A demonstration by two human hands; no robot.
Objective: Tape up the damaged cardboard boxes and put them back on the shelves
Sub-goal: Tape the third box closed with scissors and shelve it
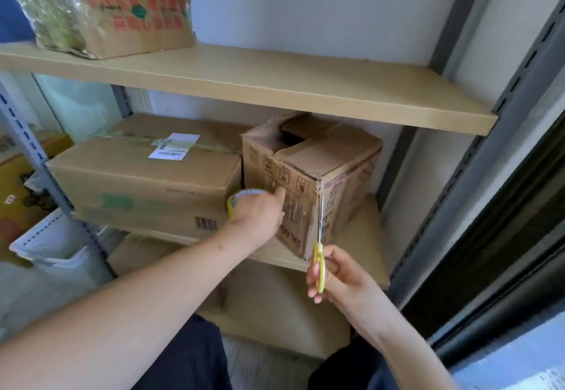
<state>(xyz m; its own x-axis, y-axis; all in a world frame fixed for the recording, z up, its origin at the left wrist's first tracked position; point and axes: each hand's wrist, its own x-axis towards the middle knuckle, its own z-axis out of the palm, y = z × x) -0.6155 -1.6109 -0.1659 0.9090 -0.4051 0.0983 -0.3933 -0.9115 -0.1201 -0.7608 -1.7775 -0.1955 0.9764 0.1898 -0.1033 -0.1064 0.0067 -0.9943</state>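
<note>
Presently, on the middle shelf point(360, 236), a damaged cardboard box point(308, 175) is sitting at the right, turned corner-forward, its top flaps gaping around a dark hole and its near vertical edge torn and fraying. A larger sealed box point(143, 181) is lying just beside it to the left, bearing a white label on top and a barcode at the lower front.

The left hand point(260, 212) is reaching in at the damaged box's left face, index finger extended and touching the cardboard, the remaining fingers curling through a roll of yellowish tape point(240, 198), which is showing behind the knuckles.

The right hand point(336, 273) is gripping the yellow handles of a pair of scissors point(319, 249), fingers curled round them; the blades are pointing upward along the box's torn corner edge, and whether they are touching it cannot be told.

On the upper shelf point(275, 83), a third box point(122, 10) with red print is resting at the left, one end wrapped in glossy tape.
</note>
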